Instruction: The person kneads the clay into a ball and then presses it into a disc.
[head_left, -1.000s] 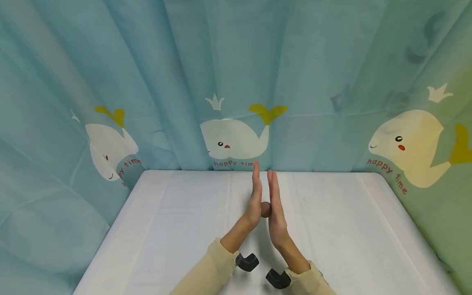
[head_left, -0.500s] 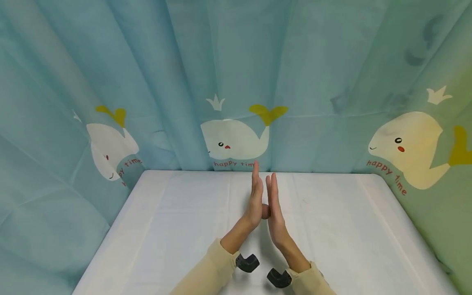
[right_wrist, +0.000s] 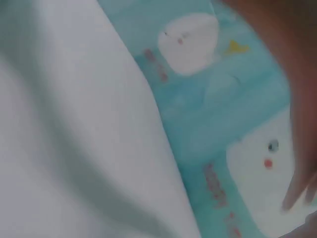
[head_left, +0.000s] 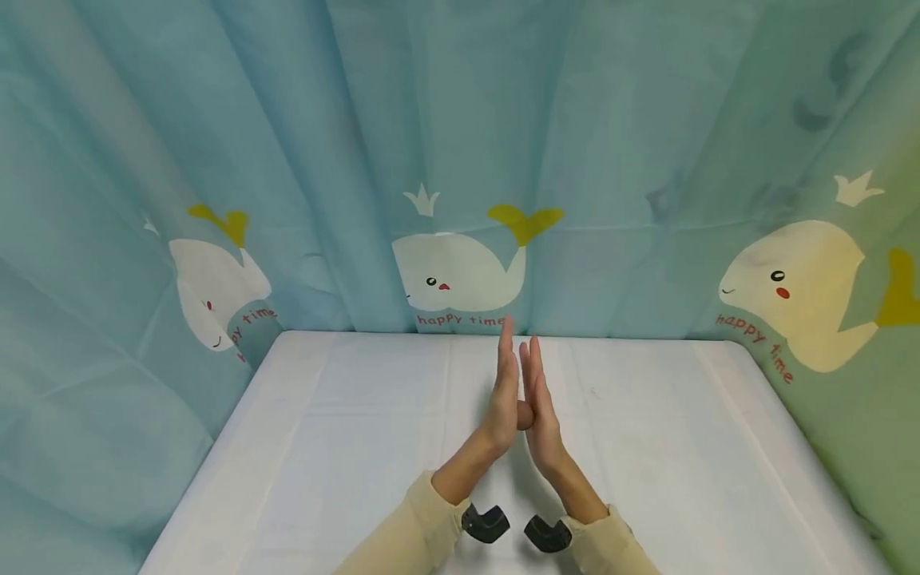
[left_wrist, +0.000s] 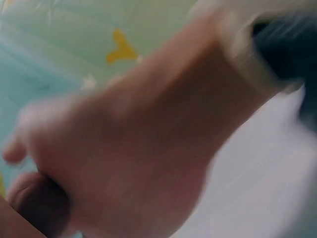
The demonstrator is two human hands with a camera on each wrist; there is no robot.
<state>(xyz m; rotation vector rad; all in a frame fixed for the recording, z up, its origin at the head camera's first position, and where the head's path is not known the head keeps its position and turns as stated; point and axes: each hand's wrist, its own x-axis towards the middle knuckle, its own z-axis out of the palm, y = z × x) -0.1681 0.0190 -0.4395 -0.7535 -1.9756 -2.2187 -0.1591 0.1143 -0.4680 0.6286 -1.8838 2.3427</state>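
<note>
A small round brown ball [head_left: 525, 415] is held between my two palms above the white table. In the head view my left hand [head_left: 501, 403] presses on its left side, fingers straight and pointing away from me. From the other side my right hand [head_left: 542, 415] lies flat against the ball, its fingers also straight, with the fingertips near those of the left. The left wrist view is blurred; the ball [left_wrist: 47, 206] shows dark beside the left palm at the lower left. What the ball is made of cannot be told.
The white-covered table [head_left: 359, 431] spreads out below both hands. A blue-green curtain [head_left: 618, 160] with printed whales hangs behind it and along both sides. A black curved piece sits at each wrist [head_left: 485, 524], by the beige sleeves [head_left: 406, 531].
Both hands stay pressed on the ball and shift slightly against each other. My left hand and the ball have moved a little to the right.
</note>
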